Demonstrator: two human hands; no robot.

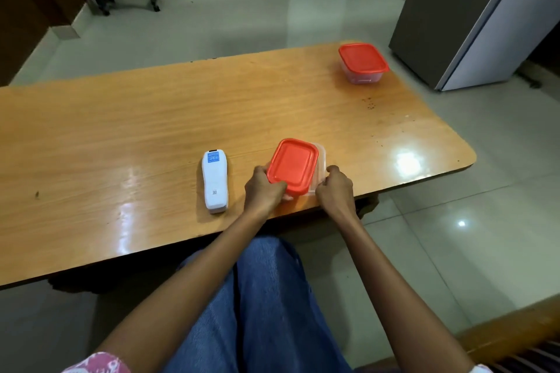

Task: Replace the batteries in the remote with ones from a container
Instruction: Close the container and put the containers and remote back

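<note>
A white remote (214, 180) lies face down near the table's front edge, its back label toward the far end. Just right of it stands a clear plastic container (320, 171) with a red lid (292, 165). The lid sits shifted to the left and tilted, so the container's right rim shows. My left hand (264, 191) grips the lid's near left corner. My right hand (335, 189) holds the container's near right side. What is inside the container is hidden.
A second clear container with a red lid (363, 62) stands closed at the wooden table's (121, 130) far right corner. A grey fridge (472, 15) stands right of the table. My blue-trousered legs are below the front edge.
</note>
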